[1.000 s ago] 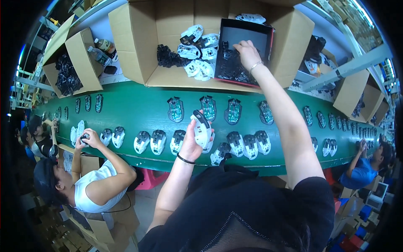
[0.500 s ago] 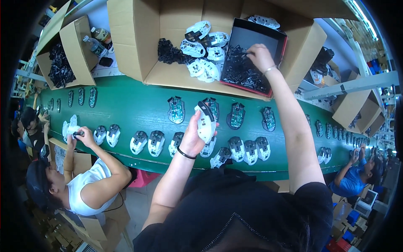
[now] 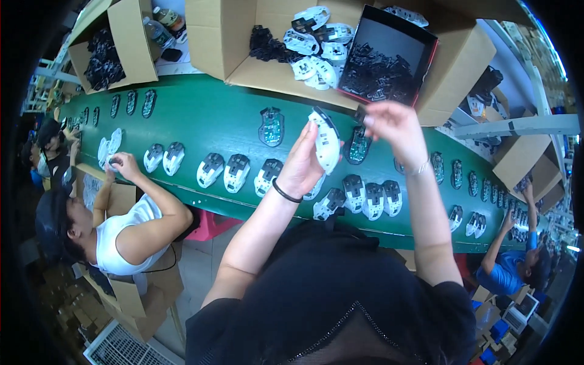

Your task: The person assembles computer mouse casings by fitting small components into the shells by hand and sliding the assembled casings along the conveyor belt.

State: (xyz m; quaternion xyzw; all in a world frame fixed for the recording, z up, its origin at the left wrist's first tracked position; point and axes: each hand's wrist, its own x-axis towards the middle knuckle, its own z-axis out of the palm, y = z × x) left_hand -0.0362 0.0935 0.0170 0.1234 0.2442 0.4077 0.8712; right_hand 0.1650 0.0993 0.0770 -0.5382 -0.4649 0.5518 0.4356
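Observation:
My left hand (image 3: 298,165) is wrapped round a white computer mouse shell (image 3: 328,146), tilted up above the green bench. Between the thumb and fingers of my right hand (image 3: 394,129) is a small black plastic part (image 3: 360,115), to the right of the shell and apart from it. Beyond my right hand, many similar black pieces (image 3: 380,72) lie heaped in a black box with a red rim (image 3: 418,74). Just below the held part, a green circuit board in a dark mouse base (image 3: 358,147) rests on the bench.
The green bench (image 3: 201,112) carries rows of mouse bases with boards and white-and-black shells (image 3: 237,173). A large cardboard carton (image 3: 222,39) at the back holds white shells (image 3: 302,42) and the black box. Co-workers sit at left (image 3: 131,237) and right (image 3: 508,271).
My right hand has come out of the black box toward me, bringing a small black part near the shell. My left hand still holds the shell. The whole view has shifted.

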